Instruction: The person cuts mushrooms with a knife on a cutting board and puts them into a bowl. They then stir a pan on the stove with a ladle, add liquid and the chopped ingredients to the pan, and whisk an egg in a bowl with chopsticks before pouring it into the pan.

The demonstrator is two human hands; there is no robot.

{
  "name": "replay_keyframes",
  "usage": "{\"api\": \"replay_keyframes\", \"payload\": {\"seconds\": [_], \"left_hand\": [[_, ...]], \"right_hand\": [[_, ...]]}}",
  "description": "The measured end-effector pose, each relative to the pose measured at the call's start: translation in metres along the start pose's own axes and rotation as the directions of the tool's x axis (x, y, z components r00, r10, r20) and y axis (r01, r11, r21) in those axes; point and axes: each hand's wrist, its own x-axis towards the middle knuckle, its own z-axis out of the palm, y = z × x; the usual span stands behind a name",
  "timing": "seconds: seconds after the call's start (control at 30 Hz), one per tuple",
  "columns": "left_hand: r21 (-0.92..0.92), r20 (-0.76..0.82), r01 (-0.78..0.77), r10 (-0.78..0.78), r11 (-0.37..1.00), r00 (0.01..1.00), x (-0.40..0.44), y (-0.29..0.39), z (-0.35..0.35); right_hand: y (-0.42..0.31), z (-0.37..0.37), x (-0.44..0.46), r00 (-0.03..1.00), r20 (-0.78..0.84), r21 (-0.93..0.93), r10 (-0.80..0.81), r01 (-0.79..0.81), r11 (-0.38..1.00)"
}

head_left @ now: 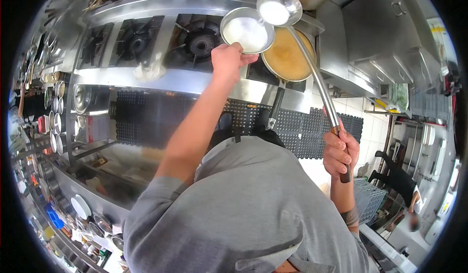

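Observation:
A round metal bowl point(247, 31) with white liquid in it is gripped at its near rim by my left hand point(230, 61). My right hand point(341, 151) is wrapped round the brown handle of a long metal ladle point(312, 61). The ladle's head, also holding something white, is at the bowl's right rim, and a thin white streak shows between the two. Below and to the right of them, a frying pan point(288, 56) with a flat tan layer inside sits on the stove, its dark handle pointing toward me.
Bare gas burners point(201, 45) line the stove to the left, with a crumpled cloth point(149, 71) at its front edge. Large pots stand at the back. Steel cabinets point(390, 24) are on the right. Another person point(397, 178) is at the far right, near a grey crate point(369, 198).

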Motion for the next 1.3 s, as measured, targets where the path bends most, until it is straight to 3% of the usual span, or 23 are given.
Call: {"api": "replay_keyframes", "payload": {"seconds": [0.2, 0.3, 0.33, 0.4, 0.6, 0.67, 0.73, 0.83, 0.87, 0.93, 1.07, 1.13, 1.2, 1.23, 1.27, 1.3], "left_hand": [[-0.001, 0.033, -0.025, 0.025, 1.000, 0.999, 0.000, -0.010, -0.001], [0.039, 0.027, -0.005, 0.004, 0.999, 1.000, -0.006, -0.015, -0.013], [0.053, 0.011, 0.017, -0.017, 0.998, 1.000, -0.009, -0.018, -0.018], [0.069, -0.007, 0.039, -0.039, 0.997, 0.999, -0.017, -0.022, -0.028], [0.145, -0.025, 0.093, -0.090, 0.985, 0.996, -0.035, -0.039, -0.062], [0.175, -0.042, 0.081, -0.075, 0.981, 0.996, -0.044, -0.039, -0.066], [0.174, -0.070, 0.109, -0.098, 0.979, 0.993, -0.047, -0.044, -0.072], [0.166, -0.106, 0.139, -0.122, 0.976, 0.987, -0.052, -0.047, -0.081], [0.158, -0.115, 0.143, -0.126, 0.977, 0.985, -0.054, -0.047, -0.083], [0.157, -0.125, 0.144, -0.125, 0.977, 0.984, -0.056, -0.047, -0.087], [0.152, -0.127, 0.142, -0.123, 0.978, 0.984, -0.058, -0.048, -0.091], [0.153, -0.126, 0.151, -0.133, 0.977, 0.983, -0.056, -0.046, -0.091], [0.157, -0.117, 0.160, -0.142, 0.975, 0.983, -0.054, -0.047, -0.087], [0.159, -0.127, 0.161, -0.142, 0.974, 0.982, -0.053, -0.046, -0.086], [0.162, -0.138, 0.160, -0.139, 0.974, 0.981, -0.052, -0.045, -0.085], [0.164, -0.137, 0.158, -0.136, 0.974, 0.981, -0.052, -0.045, -0.087]], "right_hand": [[-0.023, -0.020, -0.027, 0.973, -0.170, -0.110, -0.159, 0.141, 0.984], [-0.029, -0.043, -0.040, 0.882, -0.348, -0.415, -0.316, 0.157, 0.896], [-0.028, -0.050, -0.044, 0.881, -0.350, -0.410, -0.317, 0.160, 0.898], [-0.024, -0.061, -0.049, 0.762, -0.482, -0.623, -0.432, 0.049, 0.781], [-0.019, -0.091, -0.032, 0.765, -0.528, -0.498, -0.368, 0.072, 0.864], [-0.026, -0.102, -0.018, 0.848, -0.447, -0.293, -0.285, 0.163, 0.942], [-0.034, -0.106, -0.003, 0.845, -0.439, -0.304, -0.304, 0.179, 0.936], [-0.045, -0.103, 0.014, 0.794, -0.452, -0.579, -0.406, 0.085, 0.811], [-0.044, -0.100, 0.015, 0.796, -0.452, -0.579, -0.403, 0.082, 0.811], [-0.038, -0.093, 0.014, 0.695, -0.432, -0.868, -0.575, -0.147, 0.474], [-0.025, -0.081, 0.002, 0.681, -0.466, -0.875, -0.565, -0.260, 0.408], [-0.026, -0.080, 0.003, 0.689, -0.483, -0.848, -0.541, -0.215, 0.484], [-0.034, -0.090, 0.009, 0.763, -0.443, -0.789, -0.471, -0.082, 0.609], [-0.035, -0.093, 0.013, 0.753, -0.441, -0.837, -0.489, -0.148, 0.526], [-0.038, -0.103, 0.015, 0.753, -0.438, -0.838, -0.490, -0.145, 0.526], [-0.043, -0.118, 0.015, 0.724, -0.400, -0.915, -0.562, -0.286, 0.283]]}}
